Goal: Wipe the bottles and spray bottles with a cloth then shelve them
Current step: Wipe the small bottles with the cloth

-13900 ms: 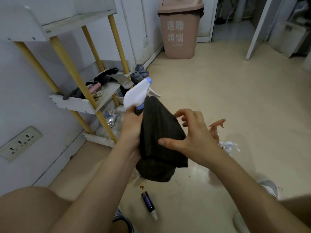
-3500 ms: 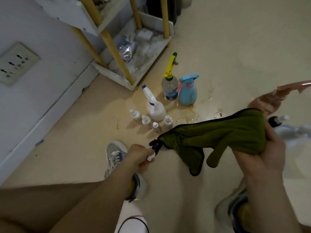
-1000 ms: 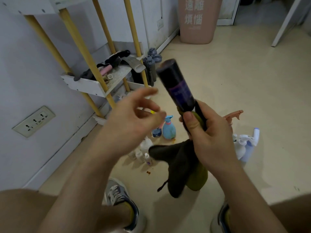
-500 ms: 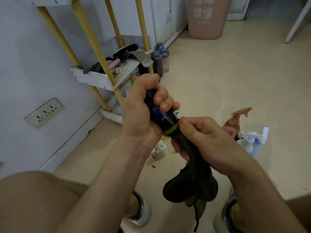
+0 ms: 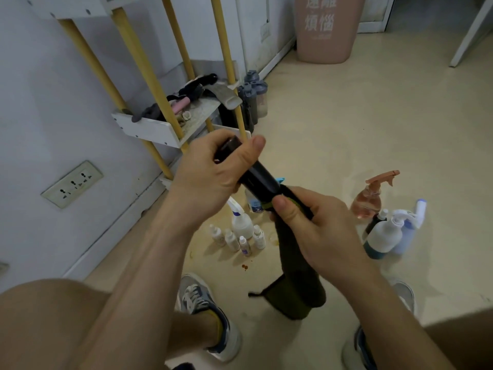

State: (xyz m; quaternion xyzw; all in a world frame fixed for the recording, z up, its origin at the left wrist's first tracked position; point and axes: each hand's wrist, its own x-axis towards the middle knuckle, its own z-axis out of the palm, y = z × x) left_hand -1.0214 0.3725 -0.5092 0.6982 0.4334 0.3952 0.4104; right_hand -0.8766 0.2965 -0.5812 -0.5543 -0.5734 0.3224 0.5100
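The left hand [image 5: 210, 172] has its fingers wrapped tight around the top of a dark bottle [image 5: 260, 180]. The right hand [image 5: 317, 231] squeezes the cloth [image 5: 296, 287] around its lower end. This bottle looks about half wiped. Below the fingers, more bottles [image 5: 241, 231] wait on the floor, and none looks shelved yet.

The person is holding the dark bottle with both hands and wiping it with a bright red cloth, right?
Not quite. The head view shows the cloth is dark olive green, not bright red. The rest holds: the left hand grips the upper end of the dark bottle, and the right hand wraps the cloth around its lower end.
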